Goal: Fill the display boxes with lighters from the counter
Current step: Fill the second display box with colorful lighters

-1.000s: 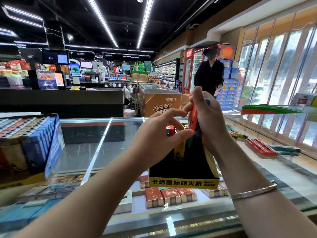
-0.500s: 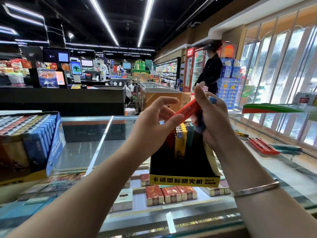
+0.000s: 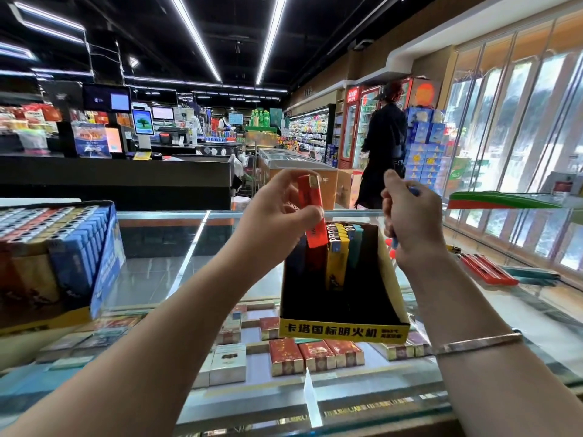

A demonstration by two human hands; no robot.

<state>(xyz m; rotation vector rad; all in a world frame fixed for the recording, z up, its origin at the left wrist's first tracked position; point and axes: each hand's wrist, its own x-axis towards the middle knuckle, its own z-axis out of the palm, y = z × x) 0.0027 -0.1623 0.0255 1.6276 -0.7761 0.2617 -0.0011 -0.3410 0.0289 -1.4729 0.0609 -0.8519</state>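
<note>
A black display box with a yellow front strip stands on the glass counter. Inside it stand dark blue, red, yellow and teal lighters in rows. My left hand pinches a red lighter upright, its lower end just above the box's red row. To the right of the box my right hand grips other lighters, of which a blue tip shows above the fingers. Loose red lighters and teal ones lie on the counter at the far right.
A second, full display box of lighters stands at the left of the counter. Cigarette packs lie under the glass. A person in black walks in the aisle behind. A checkout desk lies beyond the counter.
My left hand has taken the red lighter from my right hand, turned it upright and brought it down over the box. My right hand has drawn off to the right. The person behind walks away.
</note>
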